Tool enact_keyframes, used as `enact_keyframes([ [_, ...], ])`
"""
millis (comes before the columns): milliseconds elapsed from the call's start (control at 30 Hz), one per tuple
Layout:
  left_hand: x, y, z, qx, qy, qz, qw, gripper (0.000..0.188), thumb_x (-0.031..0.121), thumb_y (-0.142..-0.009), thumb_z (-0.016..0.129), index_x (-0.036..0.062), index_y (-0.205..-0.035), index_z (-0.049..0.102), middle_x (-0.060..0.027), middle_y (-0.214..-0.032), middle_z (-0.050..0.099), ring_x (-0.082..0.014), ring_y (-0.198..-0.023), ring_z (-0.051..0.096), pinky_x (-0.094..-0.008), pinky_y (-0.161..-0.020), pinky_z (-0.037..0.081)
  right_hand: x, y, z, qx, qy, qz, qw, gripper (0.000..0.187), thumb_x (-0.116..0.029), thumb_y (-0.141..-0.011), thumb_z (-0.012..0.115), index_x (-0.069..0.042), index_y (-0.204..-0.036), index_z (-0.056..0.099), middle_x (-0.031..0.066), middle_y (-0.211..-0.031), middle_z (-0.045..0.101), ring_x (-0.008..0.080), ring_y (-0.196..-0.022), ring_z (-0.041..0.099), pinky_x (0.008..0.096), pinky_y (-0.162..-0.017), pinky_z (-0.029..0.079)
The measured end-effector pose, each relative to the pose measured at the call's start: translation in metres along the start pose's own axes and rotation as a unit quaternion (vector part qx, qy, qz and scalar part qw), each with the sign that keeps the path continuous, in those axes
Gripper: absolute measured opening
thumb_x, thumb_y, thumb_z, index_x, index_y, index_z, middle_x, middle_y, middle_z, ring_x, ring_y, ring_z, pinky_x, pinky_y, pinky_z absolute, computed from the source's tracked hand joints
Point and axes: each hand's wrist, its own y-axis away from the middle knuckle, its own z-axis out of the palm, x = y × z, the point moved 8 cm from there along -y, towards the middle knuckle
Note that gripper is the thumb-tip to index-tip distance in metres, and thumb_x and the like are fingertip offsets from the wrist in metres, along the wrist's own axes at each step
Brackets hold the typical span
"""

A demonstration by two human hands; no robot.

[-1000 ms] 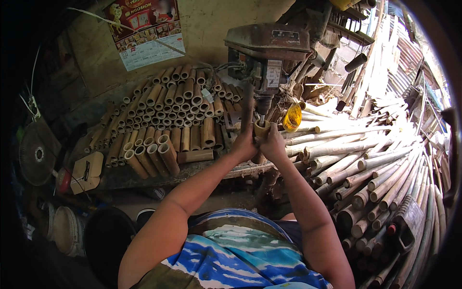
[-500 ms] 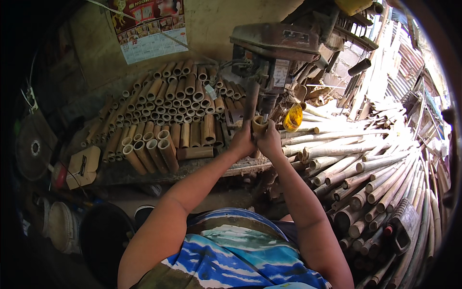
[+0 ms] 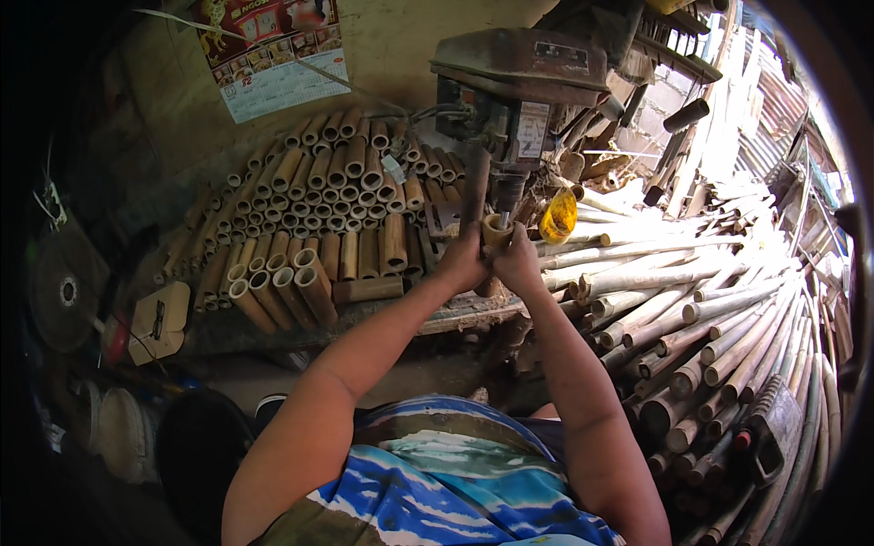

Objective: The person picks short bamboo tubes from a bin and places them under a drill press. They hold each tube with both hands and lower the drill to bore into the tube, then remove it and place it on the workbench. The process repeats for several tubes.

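Currently both hands clamp one short bamboo piece [image 3: 496, 233], upright under the drill press [image 3: 519, 91]: left hand [image 3: 464, 259] on its left side, right hand [image 3: 519, 264] on its right. Cut bamboo tubes [image 3: 319, 218] stacked left, long bamboo poles [image 3: 710, 309] right.

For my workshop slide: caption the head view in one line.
Both hands, left hand and right hand, hold a bamboo piece upright under a drill press.
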Motion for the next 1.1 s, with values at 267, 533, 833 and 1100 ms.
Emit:
enact_keyframes([
  [267,0.011,-0.008,0.008,-0.045,-0.029,0.01,0.999,0.065,0.012,-0.086,0.066,0.004,-0.143,0.036,-0.0307,-0.107,0.067,-0.0489,-0.102,0.064,-0.0524,-0.083,0.051,0.001,0.004,-0.016,0.0,-0.033,0.05,0.998,0.049,-0.015,-0.081,0.074,-0.001,-0.121,0.048,0.0283,-0.11,0.066,0.0481,-0.108,0.062,0.0525,-0.09,0.05],
  [533,0.019,0.001,0.0,-0.052,-0.021,0.026,0.998,0.076,0.011,-0.086,0.069,0.0081,-0.15,0.028,-0.0291,-0.11,0.067,-0.0459,-0.1,0.066,-0.0502,-0.082,0.052,-0.021,0.019,-0.025,0.031,-0.018,0.01,0.999,0.049,-0.011,-0.084,0.067,-0.001,-0.127,0.046,0.0306,-0.111,0.065,0.0497,-0.108,0.061,0.0537,-0.089,0.049],
  [833,0.017,0.005,-0.029,-0.044,0.009,-0.005,0.999,0.069,0.014,-0.087,0.068,0.0108,-0.148,0.036,-0.026,-0.107,0.068,-0.0399,-0.092,0.069,-0.0469,-0.077,0.052,-0.05,0.017,-0.014,0.037,-0.055,0.004,0.998,0.042,-0.008,-0.084,0.064,0.003,-0.12,0.045,0.0323,-0.111,0.062,0.0514,-0.106,0.059,0.0543,-0.089,0.048],
  [1100,0.011,-0.008,-0.031,-0.042,0.021,-0.008,0.999,0.059,0.009,-0.093,0.059,0.0117,-0.147,0.036,-0.0269,-0.112,0.066,-0.0421,-0.096,0.067,-0.0465,-0.079,0.052,-0.049,0.002,-0.007,0.045,-0.018,-0.005,0.999,0.048,-0.012,-0.083,0.071,0.003,-0.119,0.043,0.0325,-0.11,0.061,0.0531,-0.104,0.059,0.0561,-0.086,0.048],
])
